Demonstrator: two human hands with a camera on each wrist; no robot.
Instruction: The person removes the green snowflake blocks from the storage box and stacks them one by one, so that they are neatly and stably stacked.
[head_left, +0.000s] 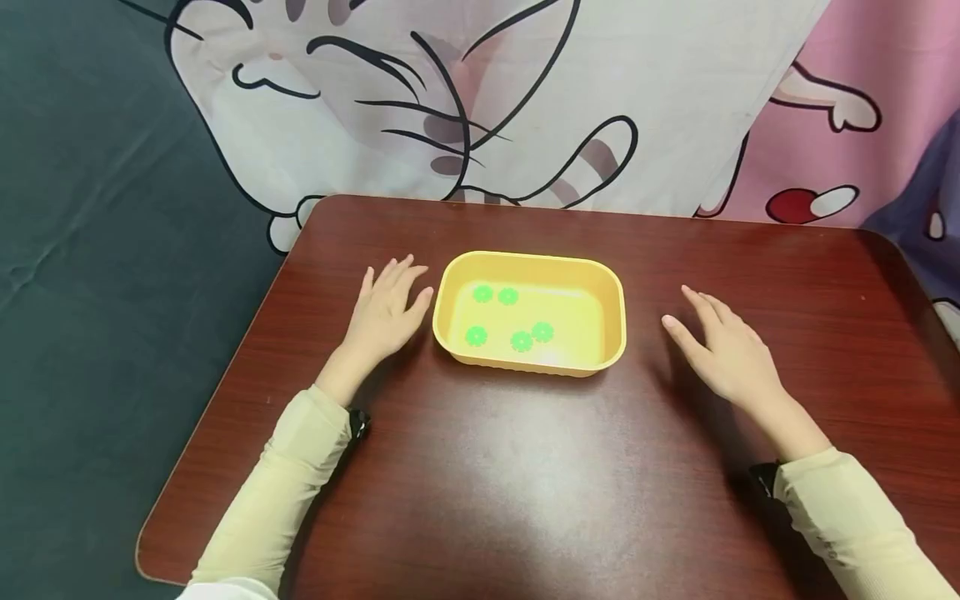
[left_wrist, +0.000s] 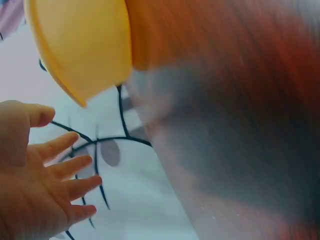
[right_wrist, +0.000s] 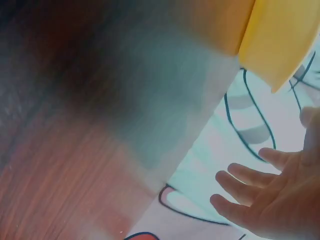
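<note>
A yellow rectangular plastic basin [head_left: 592, 360] stands on the table, with several small green flower-like discs [head_left: 542, 332] lying on its bottom. Just left of the basin is my left hand [head_left: 384, 315], fingers spread and holding nothing. Its thumb comes close to the basin's rim in the head view; whether it touches I cannot tell. In the left wrist view a gap shows between that thumb and the basin's side [left_wrist: 82, 45]. My right hand [head_left: 727, 354] hovers farther off on the basin's right, fingers extended and nothing in them. The right wrist view shows the basin's other end [right_wrist: 280, 40].
The dark red-brown wooden table [head_left: 480, 467] has rounded corners. Behind it hangs a cloth [head_left: 675, 108] printed with a cartoon cat. Dark green fabric [head_left: 97, 333] lies beyond the table's left edge. Each wrist wears a dark band under a pale sleeve.
</note>
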